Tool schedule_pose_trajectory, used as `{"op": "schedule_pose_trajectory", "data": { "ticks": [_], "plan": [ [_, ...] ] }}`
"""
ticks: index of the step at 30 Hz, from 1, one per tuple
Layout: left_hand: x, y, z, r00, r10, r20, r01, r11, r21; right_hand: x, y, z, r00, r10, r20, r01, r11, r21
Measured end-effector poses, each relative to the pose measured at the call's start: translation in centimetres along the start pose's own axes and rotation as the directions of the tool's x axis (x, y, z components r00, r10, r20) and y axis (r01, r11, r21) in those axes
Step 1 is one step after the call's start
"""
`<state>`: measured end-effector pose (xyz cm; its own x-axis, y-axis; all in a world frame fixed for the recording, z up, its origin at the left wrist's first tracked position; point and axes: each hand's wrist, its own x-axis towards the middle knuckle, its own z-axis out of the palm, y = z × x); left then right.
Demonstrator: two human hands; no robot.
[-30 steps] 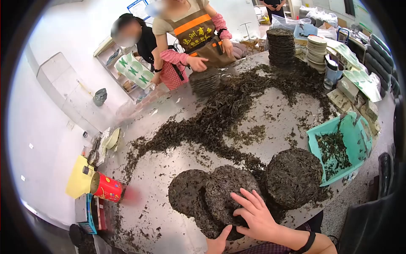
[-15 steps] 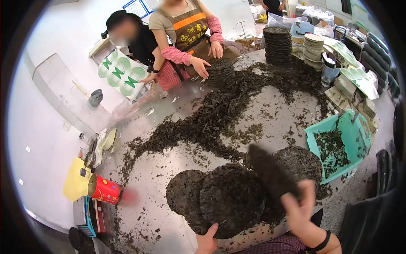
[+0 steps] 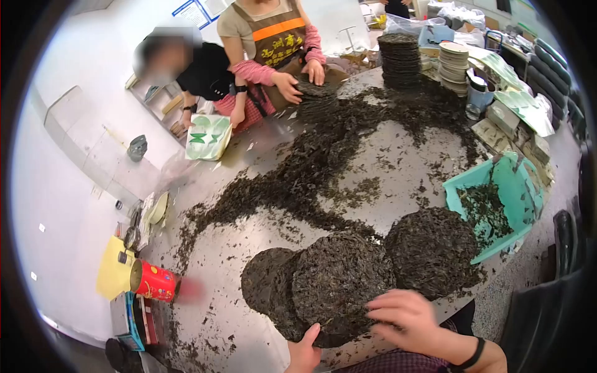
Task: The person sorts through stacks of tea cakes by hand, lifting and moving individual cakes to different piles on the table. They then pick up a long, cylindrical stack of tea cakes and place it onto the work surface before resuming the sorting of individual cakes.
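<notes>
Overlapping round cakes of dark, dried, seaweed-like leaf lie along the near side of the metal table. The foremost cake is on top of the pile, and my left hand grips its lower left edge, thumb over the rim and fingers hidden beneath. Over the lower right edge of that cake hovers my right hand, its fingers spread and blurred, with nothing in them. Another round cake lies to the right, and one more shows partly at the left.
Loose dark leaf runs across the table. A turquoise bin is at the right, a red can at the left. Across the table, one person handles stacked cakes; another holds a green-printed sheet. A tall stack stands behind.
My right hand has let go of the cake it held on edge and moved left. Across the table, the green-printed sheet has moved right and down and shows smaller.
</notes>
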<state>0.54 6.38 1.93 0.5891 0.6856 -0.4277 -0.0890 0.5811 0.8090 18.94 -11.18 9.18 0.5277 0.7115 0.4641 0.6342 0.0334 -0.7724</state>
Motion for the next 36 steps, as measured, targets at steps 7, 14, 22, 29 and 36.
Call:
{"op": "schedule_pose_trajectory", "data": {
  "ticks": [7, 14, 22, 29, 36],
  "plan": [
    [-1.3, 3.1, 3.2, 0.947, 0.01, -0.322, -0.046, 0.993, -0.107, -0.2, 0.9, 3.1, 0.933, -0.085, 0.35, 0.17, 0.961, -0.22],
    [-1.6, 4.0, 3.5, 0.98, -0.064, -0.188, 0.044, 0.993, -0.108, -0.5, 1.2, 1.5, 0.959, -0.142, 0.245, 0.217, 0.926, -0.311],
    [-1.3, 3.8, 3.3, 0.976, -0.146, -0.158, 0.135, 0.988, -0.08, -2.0, 0.8, -3.8, 0.965, 0.256, 0.058, -0.254, 0.967, -0.028],
    [-0.3, 2.8, 2.6, 0.986, 0.012, -0.164, 0.0, 0.997, 0.073, -6.8, 6.3, -6.6, 0.617, 0.608, -0.5, -0.348, 0.78, 0.52],
    [1.6, -0.5, 7.7, 0.951, 0.31, -0.023, -0.189, 0.636, 0.749, -9.0, 5.8, -7.5, 0.629, 0.465, -0.623, -0.565, 0.824, 0.044]
  ]
}}
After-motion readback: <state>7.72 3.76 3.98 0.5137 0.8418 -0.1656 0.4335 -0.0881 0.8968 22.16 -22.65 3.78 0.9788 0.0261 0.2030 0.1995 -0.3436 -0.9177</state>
